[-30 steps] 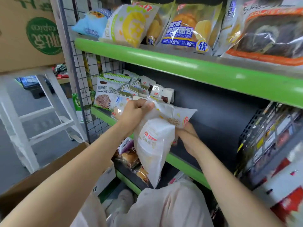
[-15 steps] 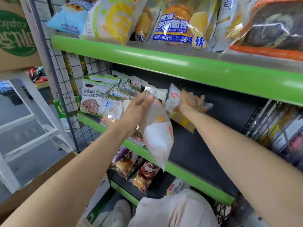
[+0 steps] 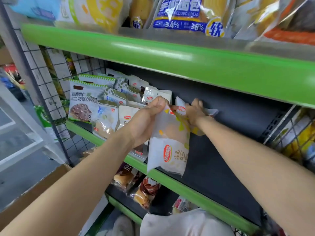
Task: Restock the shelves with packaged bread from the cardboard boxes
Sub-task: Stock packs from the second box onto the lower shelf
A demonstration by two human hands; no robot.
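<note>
Packet (image 3: 196,132) half-hidden under right hand (image 3: 196,112)

White bread packet (image 3: 168,147) hangs upright over green-edged middle shelf (image 3: 187,186).

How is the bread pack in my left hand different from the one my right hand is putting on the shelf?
The left hand grips its pack by the top, hanging over the shelf edge; the right hand presses its pack back onto the shelf. The left pack shows fully, the right mostly hidden. Both carry a red oval logo.
</note>
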